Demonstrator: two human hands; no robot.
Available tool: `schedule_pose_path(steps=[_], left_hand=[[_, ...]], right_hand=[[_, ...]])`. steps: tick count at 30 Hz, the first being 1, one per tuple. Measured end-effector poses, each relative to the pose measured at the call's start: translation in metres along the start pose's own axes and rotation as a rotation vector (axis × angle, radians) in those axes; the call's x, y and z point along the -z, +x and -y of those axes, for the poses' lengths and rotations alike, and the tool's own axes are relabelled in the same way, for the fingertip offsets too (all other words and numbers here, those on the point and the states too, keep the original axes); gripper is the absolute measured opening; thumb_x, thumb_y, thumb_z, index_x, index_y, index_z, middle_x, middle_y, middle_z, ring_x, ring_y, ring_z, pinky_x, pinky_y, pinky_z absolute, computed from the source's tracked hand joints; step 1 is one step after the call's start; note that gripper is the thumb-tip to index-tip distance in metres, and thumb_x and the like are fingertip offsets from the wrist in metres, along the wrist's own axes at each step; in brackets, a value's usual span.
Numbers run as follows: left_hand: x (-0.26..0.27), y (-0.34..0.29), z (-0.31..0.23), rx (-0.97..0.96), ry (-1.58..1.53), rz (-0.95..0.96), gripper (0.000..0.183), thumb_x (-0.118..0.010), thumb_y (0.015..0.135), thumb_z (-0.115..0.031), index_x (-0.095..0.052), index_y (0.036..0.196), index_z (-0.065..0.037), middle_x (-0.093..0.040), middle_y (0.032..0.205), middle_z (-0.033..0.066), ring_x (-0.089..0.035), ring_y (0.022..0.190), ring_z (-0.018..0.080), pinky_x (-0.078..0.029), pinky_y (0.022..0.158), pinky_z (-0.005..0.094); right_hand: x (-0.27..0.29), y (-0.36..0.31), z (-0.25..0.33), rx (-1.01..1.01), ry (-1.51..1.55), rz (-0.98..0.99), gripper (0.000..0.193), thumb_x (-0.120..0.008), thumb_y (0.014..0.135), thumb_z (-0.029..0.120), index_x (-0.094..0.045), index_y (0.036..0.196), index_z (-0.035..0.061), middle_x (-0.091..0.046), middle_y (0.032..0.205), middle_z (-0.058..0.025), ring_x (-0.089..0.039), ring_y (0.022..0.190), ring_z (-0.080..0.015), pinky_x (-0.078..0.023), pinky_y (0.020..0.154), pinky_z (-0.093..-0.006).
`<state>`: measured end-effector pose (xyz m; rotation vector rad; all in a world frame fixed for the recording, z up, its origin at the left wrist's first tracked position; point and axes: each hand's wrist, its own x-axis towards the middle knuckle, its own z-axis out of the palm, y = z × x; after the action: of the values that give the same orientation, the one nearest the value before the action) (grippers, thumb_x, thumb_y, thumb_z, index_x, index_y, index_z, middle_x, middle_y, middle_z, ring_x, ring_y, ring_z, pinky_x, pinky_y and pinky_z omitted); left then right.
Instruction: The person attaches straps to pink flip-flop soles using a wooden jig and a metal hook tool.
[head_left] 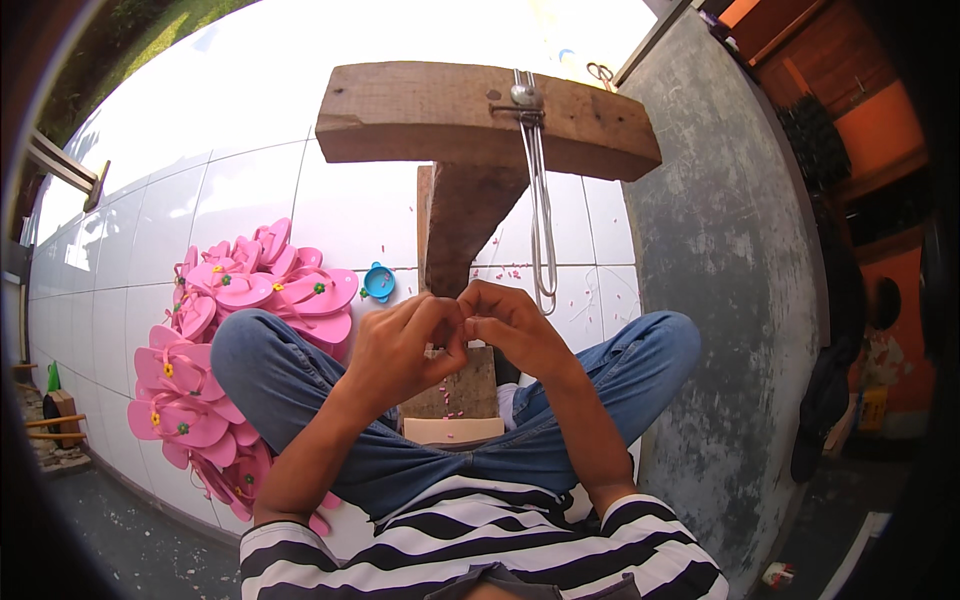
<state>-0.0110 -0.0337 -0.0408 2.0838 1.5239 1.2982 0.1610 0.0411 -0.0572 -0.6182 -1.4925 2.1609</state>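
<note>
My left hand (405, 342) and my right hand (517, 325) meet in front of me, above the foot of a wooden stand (480, 110). Both have thumb and fingers pinched together, the tips nearly touching. Whatever lies between them is hidden or too small to name. Below the hands, small pink bits (450, 413) lie on a wooden board (425, 400). From a nail on the stand's thick crossbeam hangs a long looped metal wire (540, 220), to the right of my hands.
At my left, pink flip-flops (235, 290) with yellow and green flower trims are heaped on white tiles (250, 185). A small blue cup (379, 283) stands beyond my left hand. Scissors (600, 73) lie past the beam. A grey wall-like slab (715, 280) runs along the right.
</note>
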Motion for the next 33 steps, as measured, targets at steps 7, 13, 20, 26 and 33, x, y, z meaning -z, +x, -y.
schedule_pose_path(steps=[7, 13, 20, 26, 33], left_hand=[[0.004, -0.002, 0.001, 0.042, -0.072, -0.031, 0.02, -0.075, 0.076, -0.001, -0.061, 0.091, -0.004, -0.064, 0.075, 0.0028, -0.063, 0.056, 0.0109, -0.049, 0.05, 0.0247], [0.003, -0.001, 0.0, 0.044, -0.084, -0.057, 0.021, -0.075, 0.075, 0.0, -0.062, 0.092, -0.004, -0.065, 0.075, 0.0027, -0.06, 0.053, 0.0106, -0.048, 0.049, 0.0241], [0.003, -0.002, -0.001, 0.073, -0.135, -0.055, 0.021, -0.072, 0.072, 0.005, -0.06, 0.087, -0.003, -0.057, 0.067, 0.0028, -0.055, 0.054, 0.0096, -0.043, 0.05, 0.0241], [0.001, -0.002, 0.001, 0.041, -0.077, -0.08, 0.022, -0.072, 0.071, 0.003, -0.059, 0.086, -0.005, -0.06, 0.069, 0.0022, -0.057, 0.053, 0.0094, -0.045, 0.049, 0.0228], [0.006, -0.005, 0.003, 0.247, -0.285, -0.21, 0.019, -0.07, 0.075, 0.005, -0.058, 0.088, -0.004, -0.061, 0.07, 0.0013, -0.059, 0.055, 0.0071, -0.047, 0.05, 0.0208]], right_hand=[[0.01, -0.004, 0.002, 0.025, -0.089, -0.105, 0.008, -0.063, 0.09, 0.003, -0.06, 0.097, 0.0026, -0.058, 0.092, -0.0004, -0.055, 0.086, -0.0072, -0.045, 0.077, -0.0242], [0.006, -0.006, 0.009, 0.06, -0.115, -0.116, 0.01, -0.066, 0.088, 0.001, -0.062, 0.097, 0.0026, -0.058, 0.093, -0.0001, -0.055, 0.088, -0.0078, -0.045, 0.078, -0.0244], [0.004, -0.004, 0.002, 0.117, -0.252, -0.096, 0.01, -0.066, 0.089, 0.003, -0.062, 0.097, 0.0021, -0.059, 0.093, -0.0022, -0.058, 0.089, -0.0103, -0.047, 0.082, -0.0273], [-0.003, -0.004, 0.006, 0.193, -0.364, -0.124, 0.012, -0.067, 0.085, 0.0, -0.061, 0.095, 0.0016, -0.059, 0.091, -0.0029, -0.058, 0.087, -0.0113, -0.047, 0.082, -0.0275], [-0.001, -0.005, 0.0, 0.266, -0.164, -0.227, 0.013, -0.065, 0.084, -0.004, -0.06, 0.094, 0.0029, -0.058, 0.09, -0.0033, -0.058, 0.084, -0.012, -0.047, 0.078, -0.0277]])
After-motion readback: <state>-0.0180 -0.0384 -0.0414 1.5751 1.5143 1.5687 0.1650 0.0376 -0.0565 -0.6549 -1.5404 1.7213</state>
